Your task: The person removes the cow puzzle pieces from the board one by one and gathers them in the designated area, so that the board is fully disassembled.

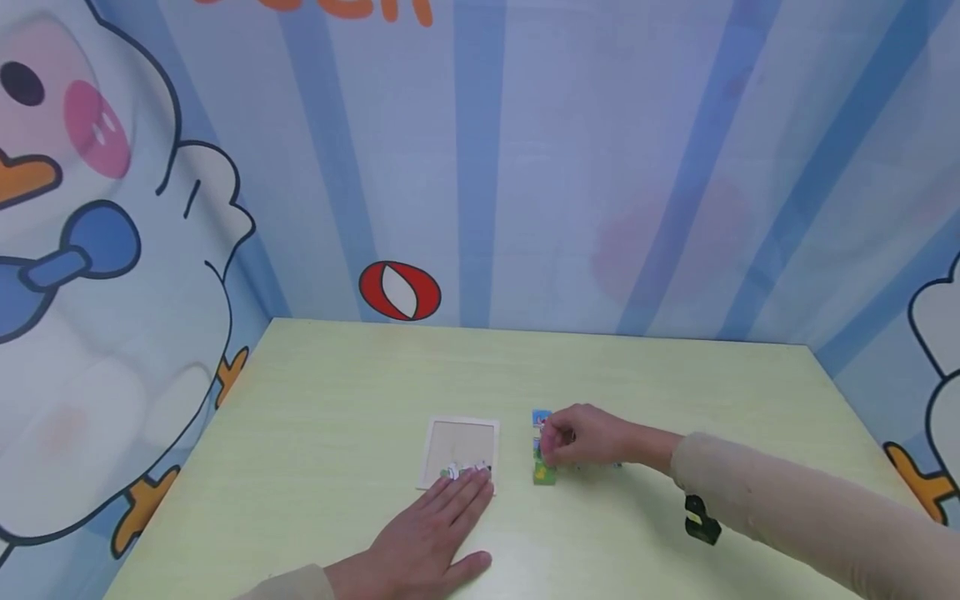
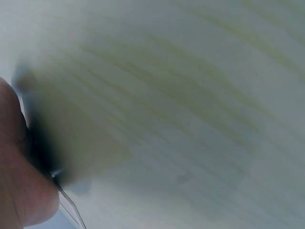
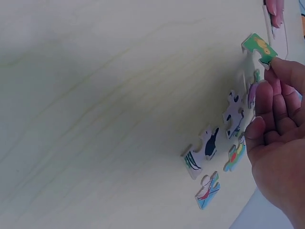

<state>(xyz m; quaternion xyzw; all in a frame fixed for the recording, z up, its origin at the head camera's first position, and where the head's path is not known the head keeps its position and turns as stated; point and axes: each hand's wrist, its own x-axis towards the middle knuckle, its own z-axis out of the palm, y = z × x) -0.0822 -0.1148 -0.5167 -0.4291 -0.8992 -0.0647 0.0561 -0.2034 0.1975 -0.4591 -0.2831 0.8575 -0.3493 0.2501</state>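
My left hand (image 1: 431, 533) lies flat, its straight fingers over the lower edge of a square puzzle tray (image 1: 457, 437). White and green puzzle pieces (image 1: 453, 473) show in the tray just above the fingertips. To the right of the tray, my right hand (image 1: 588, 435) has curled fingers, with thumb and fingertips at a column of pieces. A green puzzle piece with a yellow figure (image 3: 259, 45) lies at the thumb tip, which appears to pinch its edge; the opposing fingertip is hidden. In the left wrist view only part of the left hand (image 2: 24, 191) appears.
Several loose pieces lie under and beside the right hand, among them a black-and-white piece (image 3: 202, 152), a white one (image 3: 233, 114) and a blue-and-red one (image 3: 208, 191). A pale wooden table (image 1: 337, 392) meets a printed cloth backdrop (image 1: 540, 167) behind it.
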